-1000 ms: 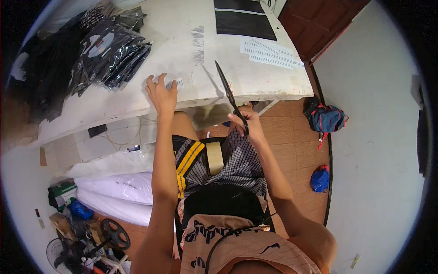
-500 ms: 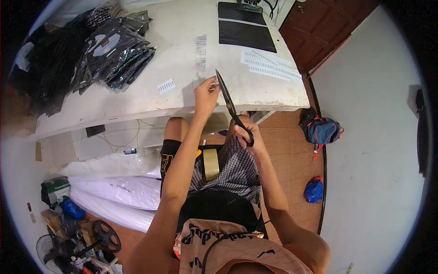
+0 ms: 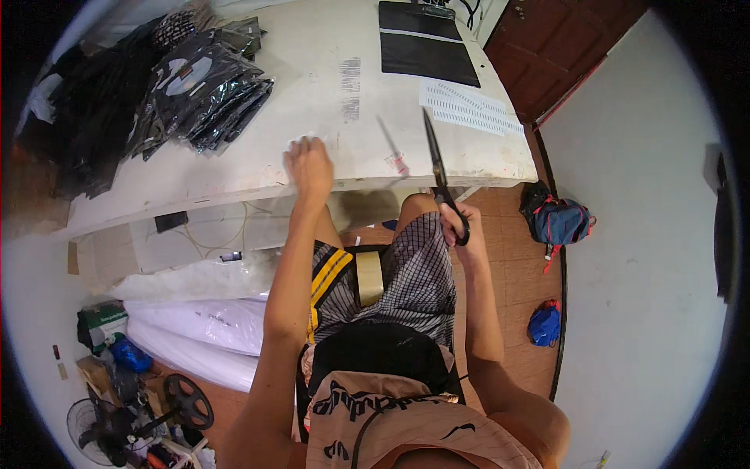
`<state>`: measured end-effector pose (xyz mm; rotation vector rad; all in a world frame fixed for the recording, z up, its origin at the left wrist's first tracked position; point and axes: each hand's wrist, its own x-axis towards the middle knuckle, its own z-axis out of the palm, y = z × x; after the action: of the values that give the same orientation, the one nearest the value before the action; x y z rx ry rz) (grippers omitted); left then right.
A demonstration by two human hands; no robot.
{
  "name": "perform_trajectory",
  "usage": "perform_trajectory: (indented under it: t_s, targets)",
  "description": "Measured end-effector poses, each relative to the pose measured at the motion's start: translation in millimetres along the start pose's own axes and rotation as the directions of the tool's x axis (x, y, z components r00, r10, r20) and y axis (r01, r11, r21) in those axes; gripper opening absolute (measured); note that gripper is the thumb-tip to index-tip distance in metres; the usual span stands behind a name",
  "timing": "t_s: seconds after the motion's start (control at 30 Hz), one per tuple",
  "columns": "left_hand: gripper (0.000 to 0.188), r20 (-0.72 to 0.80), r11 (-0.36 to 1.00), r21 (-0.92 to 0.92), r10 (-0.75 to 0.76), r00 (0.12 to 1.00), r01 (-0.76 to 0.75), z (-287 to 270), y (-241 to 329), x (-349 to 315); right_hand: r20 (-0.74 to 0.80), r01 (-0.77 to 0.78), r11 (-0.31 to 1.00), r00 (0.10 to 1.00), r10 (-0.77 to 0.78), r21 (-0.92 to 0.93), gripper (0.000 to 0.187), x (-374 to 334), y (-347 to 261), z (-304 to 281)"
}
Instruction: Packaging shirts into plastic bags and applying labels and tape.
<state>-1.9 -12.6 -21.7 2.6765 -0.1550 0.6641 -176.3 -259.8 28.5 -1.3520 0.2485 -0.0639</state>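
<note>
My left hand point(image 3: 309, 168) reaches over the front part of the white table, fingers extended and slightly apart, fingertips down at the tabletop. Whatever lies beneath them is hidden. In my right hand point(image 3: 461, 225) is a pair of black-handled scissors point(image 3: 436, 152), held by the handles above my right knee. Its long dark blades look closed and point away from me over the table edge, casting a shadow on the tabletop. Left of the blades a small reddish mark point(image 3: 397, 162) shows on the table. Sheets of small printed labels point(image 3: 467, 108) lie at the right.
Black garments in clear plastic bags point(image 3: 207, 94) are heaped on the table's point(image 3: 312, 47) left. A black clipboard folder point(image 3: 430, 59) lies at the far right. A tape roll point(image 3: 369, 280) sits between my thighs. Backpack point(image 3: 564, 223) and blue bag point(image 3: 544, 324) rest on the floor, right.
My left hand has moved left and down to the table, covering the spot where a small label strip lay. My right hand has drawn the scissors to the right, away from the left hand.
</note>
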Motion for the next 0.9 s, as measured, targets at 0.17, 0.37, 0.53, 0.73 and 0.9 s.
perform_trajectory:
  t_s: [0.17,0.37,0.53,0.73,0.9]
  targets:
    - [0.024,0.151,0.968,-0.196,0.190,0.970,-0.159,32.9,85.8,5.8,-0.076,0.071,0.996,0.994,-0.075,-0.062,0.035,-3.7,-18.9,-4.5]
    - [0.015,0.099,0.854,-0.439,0.353,0.930,-0.278,64.1,180.0,8.3,-0.177,0.027,0.989,0.983,-0.053,-0.145,0.033,-15.0,-35.2,-18.6]
    - [0.016,-0.140,0.594,-0.766,0.218,0.966,-0.245,70.4,132.9,34.8,-0.236,0.001,0.969,0.970,-0.061,-0.248,0.032,-19.8,-42.5,-30.7]
    - [0.014,-0.109,0.737,-0.672,-0.010,0.994,-0.067,29.8,3.7,53.0,-0.104,0.013,0.805,0.990,-0.092,-0.594,0.034,29.6,-19.4,-8.7]
    - [0.017,-0.085,0.738,-0.665,-0.221,0.972,0.110,13.7,-96.7,54.3,0.010,0.146,0.502,0.965,-0.264,-0.852,0.024,97.5,-10.1,34.8]
